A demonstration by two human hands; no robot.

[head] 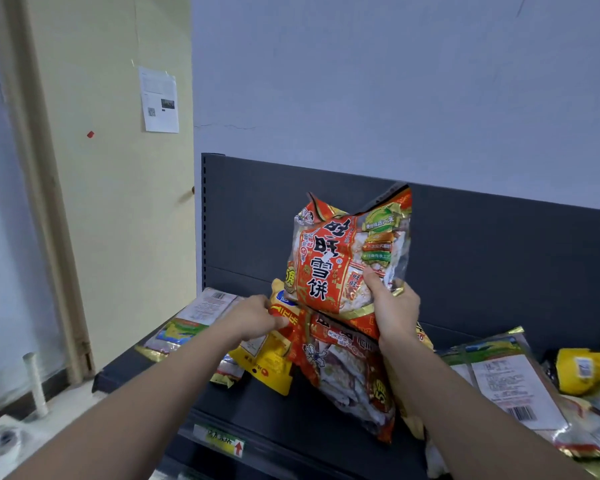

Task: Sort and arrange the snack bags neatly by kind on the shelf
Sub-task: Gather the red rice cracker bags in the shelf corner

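Your right hand (394, 306) grips a red bag (347, 258) by its lower corner and holds it upright above the shelf (326, 420), while your left hand (257, 317) pinches the edge of a yellow bag (267, 362) lying in the pile beneath. By my reading the sorting has barely begun: another red bag (350, 372) lies askew under the raised one, a green bag (187, 323) lies flat at the left, and more bags (513, 379) are heaped at the right. No neat row by kind shows yet, so nearly all the grouping is left for you.
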